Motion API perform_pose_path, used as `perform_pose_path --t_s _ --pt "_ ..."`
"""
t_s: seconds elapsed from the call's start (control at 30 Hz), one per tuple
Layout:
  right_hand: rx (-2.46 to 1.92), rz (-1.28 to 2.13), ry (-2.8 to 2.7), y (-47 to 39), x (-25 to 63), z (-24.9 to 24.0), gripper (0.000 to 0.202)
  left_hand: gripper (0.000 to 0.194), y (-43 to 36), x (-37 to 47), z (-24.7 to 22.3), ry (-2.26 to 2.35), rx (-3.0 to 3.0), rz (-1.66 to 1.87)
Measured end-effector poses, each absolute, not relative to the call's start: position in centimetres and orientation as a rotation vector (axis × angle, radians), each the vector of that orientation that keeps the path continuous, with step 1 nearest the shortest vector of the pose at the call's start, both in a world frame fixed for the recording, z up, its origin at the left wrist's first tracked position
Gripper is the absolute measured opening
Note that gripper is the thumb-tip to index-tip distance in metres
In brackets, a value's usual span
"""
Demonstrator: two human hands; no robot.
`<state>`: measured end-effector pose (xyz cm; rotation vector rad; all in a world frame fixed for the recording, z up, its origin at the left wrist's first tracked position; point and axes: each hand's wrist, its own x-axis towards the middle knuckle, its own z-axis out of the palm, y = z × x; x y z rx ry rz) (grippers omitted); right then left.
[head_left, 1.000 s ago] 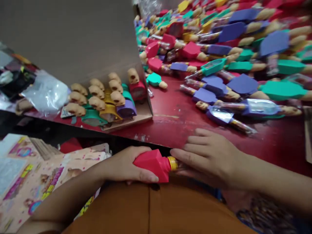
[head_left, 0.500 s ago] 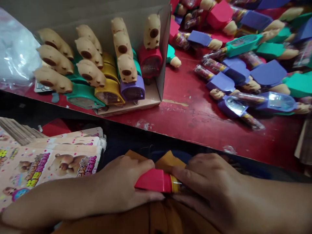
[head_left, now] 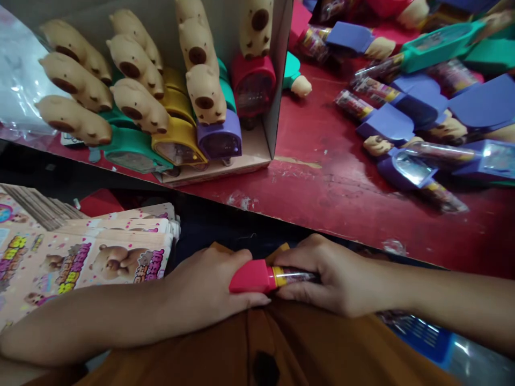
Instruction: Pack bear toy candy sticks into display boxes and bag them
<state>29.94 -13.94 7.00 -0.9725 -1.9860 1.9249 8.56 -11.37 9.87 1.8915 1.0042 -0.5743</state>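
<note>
The left hand (head_left: 219, 279) holds a red-pink plastic case (head_left: 250, 276); its fingers are closed around the body, with the thumb lying along the near side. The right hand (head_left: 333, 273) grasps the clear tube (head_left: 298, 276) which extends from the yellow ring (head_left: 279, 276) of this case, and the far end of the tube is hidden between the fingers. The case lies almost level in front of the orange clothing (head_left: 201, 348) of the person, just before the edge of the red worktop (head_left: 314, 195).

On the worktop stands an open cardboard box (head_left: 257, 155) with bear figures (head_left: 204, 94) on coloured cases, in green, yellow, purple and red. To the right of it, many similar toys (head_left: 386, 123) lie in a heap. At the left, below the worktop, there are printed cards (head_left: 124, 262) in stacks.
</note>
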Motion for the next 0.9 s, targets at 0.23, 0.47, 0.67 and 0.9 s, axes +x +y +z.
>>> perform_pose_path --t_s 0.23,0.47,0.67,0.9 --pt "-0.868 1.902 -2.013 -14.1 29.8 7.0 0.019 0.044 -12.0 8.5 10.0 0.932 2.072 -0.675" --pt "-1.013 1.738 -2.098 -14.2 30.8 7.2 0.018 0.036 -10.3 9.4 10.5 0.943 2.002 -0.591" --pt "-1.041 1.301 -2.449 -14.2 32.1 7.9 0.024 0.038 -9.4 9.8 10.1 1.022 1.780 -0.579" --pt "-1.042 1.603 -2.121 -15.9 30.7 5.6 0.024 0.040 -10.8 9.7 9.0 1.005 1.881 -0.667"
